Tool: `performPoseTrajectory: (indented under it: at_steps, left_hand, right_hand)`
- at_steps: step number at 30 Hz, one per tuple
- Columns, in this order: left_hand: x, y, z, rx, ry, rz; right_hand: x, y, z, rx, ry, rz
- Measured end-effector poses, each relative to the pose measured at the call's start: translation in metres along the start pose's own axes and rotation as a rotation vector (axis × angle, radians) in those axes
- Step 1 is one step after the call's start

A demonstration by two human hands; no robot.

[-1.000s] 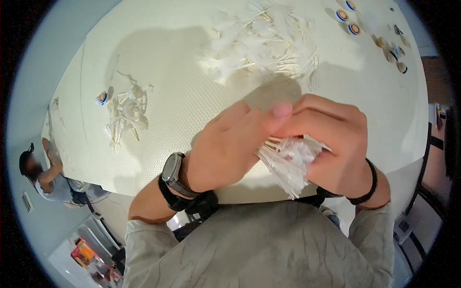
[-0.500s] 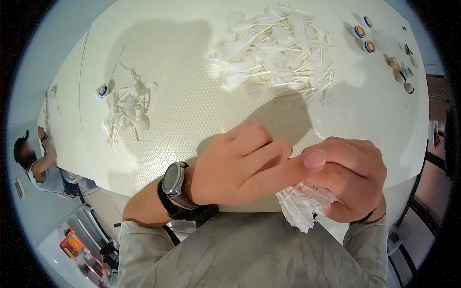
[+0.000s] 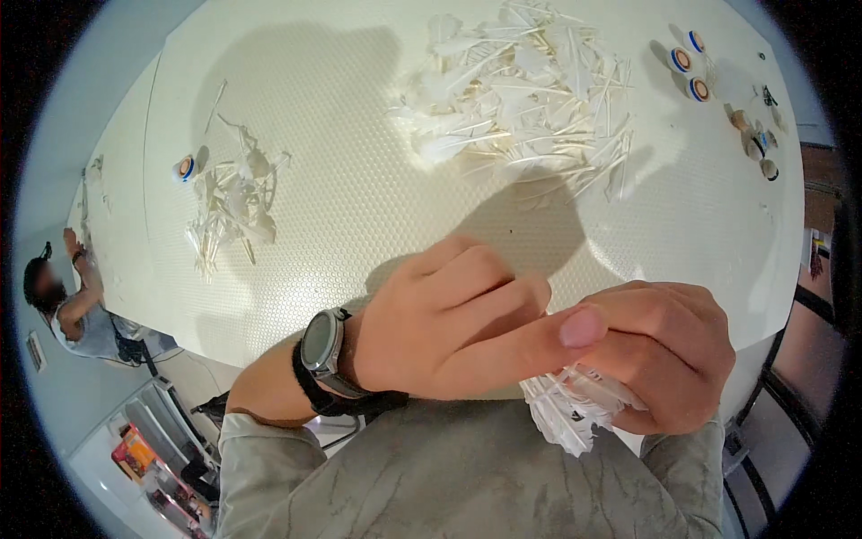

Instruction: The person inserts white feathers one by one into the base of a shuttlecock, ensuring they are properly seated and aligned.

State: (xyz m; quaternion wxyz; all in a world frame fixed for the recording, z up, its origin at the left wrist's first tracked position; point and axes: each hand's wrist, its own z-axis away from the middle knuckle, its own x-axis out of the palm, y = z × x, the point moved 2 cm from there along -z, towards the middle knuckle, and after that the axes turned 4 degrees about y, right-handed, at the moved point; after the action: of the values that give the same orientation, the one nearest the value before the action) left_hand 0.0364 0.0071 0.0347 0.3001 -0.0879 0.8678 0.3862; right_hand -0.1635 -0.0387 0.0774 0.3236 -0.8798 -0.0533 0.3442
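Note:
In my right hand (image 3: pixel 664 350), closed in front of my lap, a bundle of white feathers (image 3: pixel 567 413) hangs with its vanes downward. My left hand (image 3: pixel 458 323), with a watch (image 3: pixel 321 340) on its wrist, is closed and meets the right hand, thumb pressed close by its fingers. Whatever sits between the left fingertips is hidden. Beyond my hands lies a large heap of loose white feathers (image 3: pixel 530 99) on the white table (image 3: pixel 341 198).
A smaller feather pile (image 3: pixel 238 202) lies at the left beside a round blue-rimmed piece (image 3: pixel 185 168). Similar round pieces (image 3: pixel 681 60) stand far right, near several small round items (image 3: pixel 754 144). Another person (image 3: pixel 81 305) sits at the table's left edge.
Both hands have shifted slightly, still together, and the feather bundle hangs a little lower. The left thumb has moved slightly down and left.

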Motion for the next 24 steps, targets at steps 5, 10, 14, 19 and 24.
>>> performPoseTrajectory:
  at_steps: [5, 10, 14, 19, 24]
  left_hand:
    - [0.002, -0.003, 0.0, 0.053, -0.034, -0.006]
    - [0.013, -0.002, -0.004, 0.048, 0.157, -0.036]
    - [0.007, 0.0, -0.003, 0.053, 0.059, -0.047]
    - [0.014, -0.005, -0.008, 0.041, 0.133, -0.026]
    - [0.013, -0.008, -0.005, -0.012, 0.155, -0.046]
  right_hand:
    - [0.002, 0.005, 0.0, -0.043, -0.008, -0.037]
    - [0.003, 0.005, 0.0, -0.039, 0.003, -0.074]
    - [0.0, 0.007, 0.002, 0.004, -0.016, -0.142]
    - [0.004, 0.01, 0.005, 0.039, -0.005, -0.078]
    - [-0.003, 0.003, -0.004, 0.077, 0.017, 0.035]
